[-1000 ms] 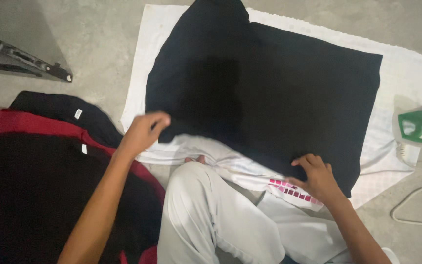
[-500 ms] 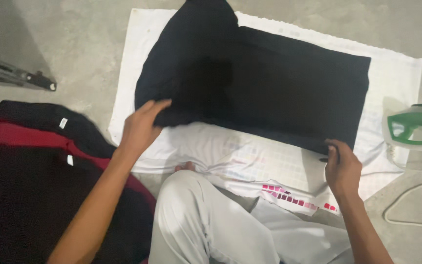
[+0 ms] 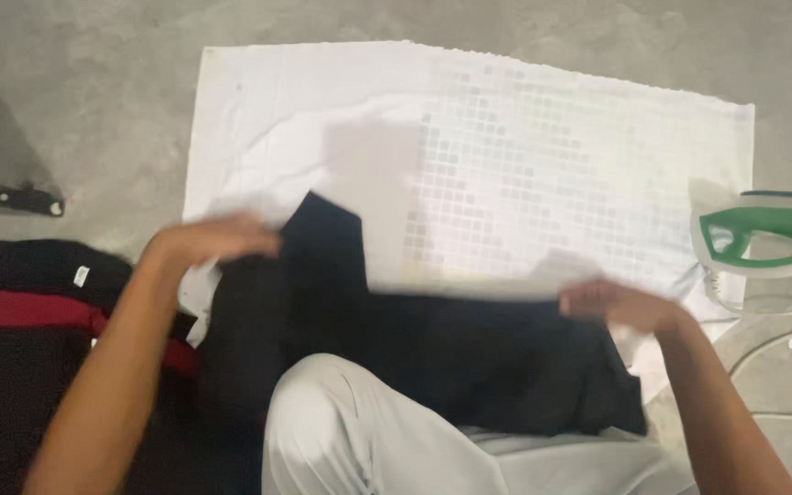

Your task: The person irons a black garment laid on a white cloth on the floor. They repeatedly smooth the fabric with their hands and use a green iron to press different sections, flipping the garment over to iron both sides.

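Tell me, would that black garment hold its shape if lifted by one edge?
Probably not. The black garment drapes over the person's knee and bends between the left hand and right hand, so it looks floppy. It likely slides easily over the white cloth.

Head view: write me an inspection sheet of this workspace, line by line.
Surface: white cloth with a faint checked pattern, spread flat on a grey concrete floor.
Job's things: black garment, lying at the cloth's near edge and over the person's lap.
Clutter: stack of folded black and red clothes at left; green and white iron at the cloth's right edge.
Hands: left hand and right hand each at an upper edge of the black garment; both blurred, so the fingers' grip is unclear.
Cables: white cord on the floor below the iron.
Surroundings: dark tool on the floor at far left; light trousers in the foreground.
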